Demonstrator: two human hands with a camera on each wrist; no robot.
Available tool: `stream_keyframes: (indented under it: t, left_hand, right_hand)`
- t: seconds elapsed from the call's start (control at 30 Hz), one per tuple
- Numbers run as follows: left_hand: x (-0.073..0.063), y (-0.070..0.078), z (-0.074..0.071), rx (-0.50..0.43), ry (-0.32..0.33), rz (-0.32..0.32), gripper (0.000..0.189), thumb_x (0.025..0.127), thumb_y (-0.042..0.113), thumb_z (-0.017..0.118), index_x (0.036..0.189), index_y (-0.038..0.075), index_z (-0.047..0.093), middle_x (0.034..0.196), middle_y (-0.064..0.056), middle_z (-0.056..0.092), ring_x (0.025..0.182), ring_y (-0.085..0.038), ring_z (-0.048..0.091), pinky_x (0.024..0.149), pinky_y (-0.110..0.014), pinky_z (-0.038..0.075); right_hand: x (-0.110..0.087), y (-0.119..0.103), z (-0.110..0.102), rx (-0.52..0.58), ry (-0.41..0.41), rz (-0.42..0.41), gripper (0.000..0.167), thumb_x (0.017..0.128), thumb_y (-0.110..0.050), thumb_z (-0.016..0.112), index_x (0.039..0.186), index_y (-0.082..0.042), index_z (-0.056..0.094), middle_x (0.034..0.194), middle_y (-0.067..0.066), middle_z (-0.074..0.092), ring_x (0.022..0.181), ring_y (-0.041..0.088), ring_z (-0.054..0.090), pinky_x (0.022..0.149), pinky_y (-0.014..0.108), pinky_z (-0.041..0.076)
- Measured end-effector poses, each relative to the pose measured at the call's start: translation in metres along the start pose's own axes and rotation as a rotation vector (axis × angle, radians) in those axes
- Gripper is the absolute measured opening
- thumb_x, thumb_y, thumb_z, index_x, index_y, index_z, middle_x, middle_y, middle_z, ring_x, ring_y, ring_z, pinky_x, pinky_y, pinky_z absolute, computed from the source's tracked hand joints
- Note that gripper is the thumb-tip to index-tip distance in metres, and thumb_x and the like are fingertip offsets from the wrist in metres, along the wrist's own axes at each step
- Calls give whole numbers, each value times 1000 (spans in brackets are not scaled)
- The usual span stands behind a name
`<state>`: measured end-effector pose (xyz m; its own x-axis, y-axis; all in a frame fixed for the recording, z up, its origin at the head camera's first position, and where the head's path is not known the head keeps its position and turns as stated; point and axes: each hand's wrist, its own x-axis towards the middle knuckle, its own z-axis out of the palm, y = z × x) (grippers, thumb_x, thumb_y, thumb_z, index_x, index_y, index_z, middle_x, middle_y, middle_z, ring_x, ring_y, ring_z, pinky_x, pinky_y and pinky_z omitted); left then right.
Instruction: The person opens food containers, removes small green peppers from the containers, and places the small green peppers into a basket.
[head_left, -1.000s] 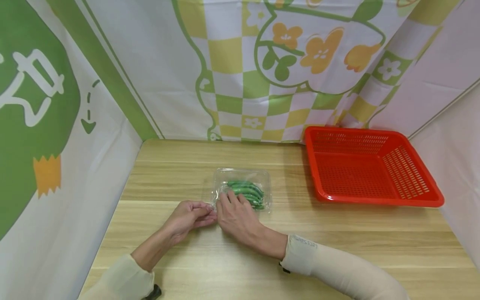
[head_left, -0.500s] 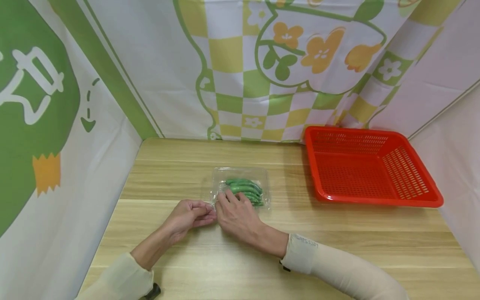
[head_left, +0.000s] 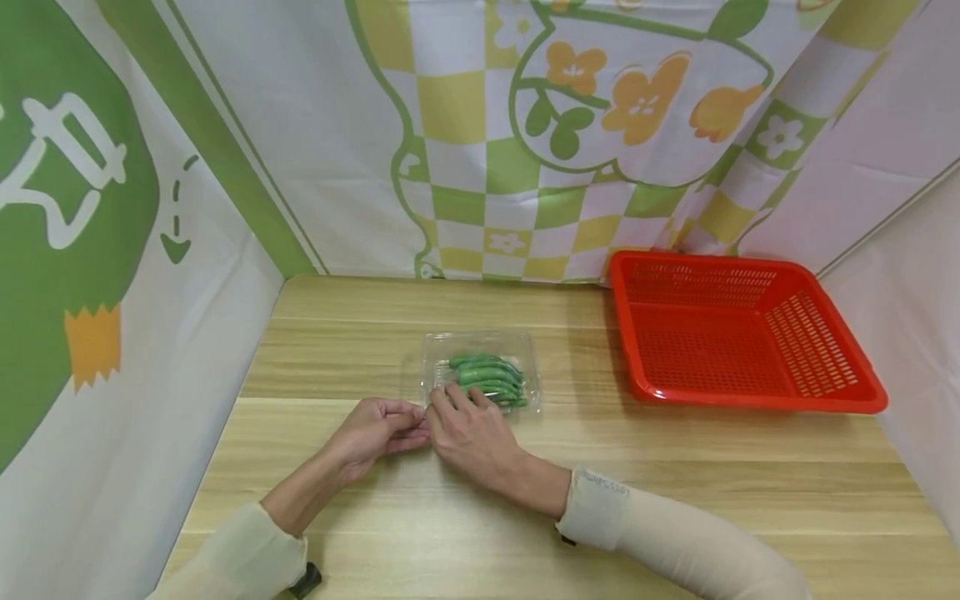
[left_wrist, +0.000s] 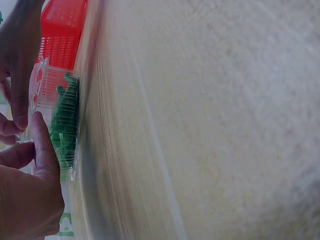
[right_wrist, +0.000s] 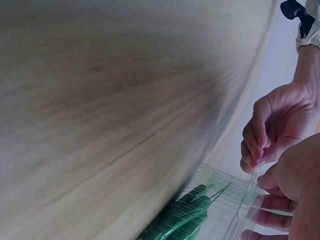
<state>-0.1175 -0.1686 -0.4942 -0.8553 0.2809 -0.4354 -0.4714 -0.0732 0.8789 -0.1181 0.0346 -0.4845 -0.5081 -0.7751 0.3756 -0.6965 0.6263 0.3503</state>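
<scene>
A clear plastic clamshell box [head_left: 437, 352] lies on the wooden table with its lid down. Several green chili peppers [head_left: 487, 372] show through it. My left hand [head_left: 375, 437] pinches the box's near left corner between thumb and fingers. Right beside it, my right hand [head_left: 474, 437] grips the near rim, thumb at the edge and other fingers over the lid. The left wrist view has both hands' fingertips close together on the rim, the chili peppers [left_wrist: 65, 120] inside the ribbed wall. In the right wrist view the box's rim [right_wrist: 240, 210] runs between the two hands.
A red plastic basket [head_left: 645, 367] with slotted walls stands at the back right of the wooden table [head_left: 337, 342]. Printed curtains [head_left: 450, 108] hang behind the table and along its sides.
The box with the chili peppers has shifted slightly to the left, together with both hands. The grip of each hand looks much the same. The basket has stayed in place.
</scene>
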Motion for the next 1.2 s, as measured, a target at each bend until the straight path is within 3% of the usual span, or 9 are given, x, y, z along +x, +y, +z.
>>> stream_keyframes:
  t: [0.2, 0.47, 0.73, 1.2]
  left_hand:
    - [0, -1, 2, -39, 14, -3, 24, 106, -7, 50, 122, -21, 60, 102, -13, 75, 95, -18, 75, 94, -30, 63]
    - [0, 0, 2, -64, 7, -10, 18, 105, -8, 50, 116, -17, 62, 102, -12, 74, 94, -18, 75, 95, -30, 63]
    - [2, 0, 1, -52, 5, -18, 17, 105, -8, 51, 112, -14, 65, 100, -12, 74, 93, -16, 75, 93, -29, 63]
    - [2, 1, 1, -33, -2, -1, 19, 107, -7, 48, 115, -18, 62, 97, -11, 75, 94, -17, 76, 93, -30, 64]
  right_hand:
    - [2, -2, 1, -17, 38, 23, 15, 102, -14, 58, 95, -12, 72, 91, -2, 61, 89, 14, 64, 77, 28, 64]
    - [4, 0, 2, 7, 35, 33, 11, 100, -13, 61, 93, -13, 70, 89, -2, 62, 83, 12, 62, 67, 22, 62]
    - [8, 5, -5, 52, -69, 37, 5, 95, -9, 63, 94, -12, 67, 90, -1, 60, 79, 11, 57, 51, 17, 54]
    - [9, 10, -10, 89, -123, 32, 5, 97, -10, 62, 98, -12, 66, 95, -1, 60, 87, 12, 56, 56, 19, 57]
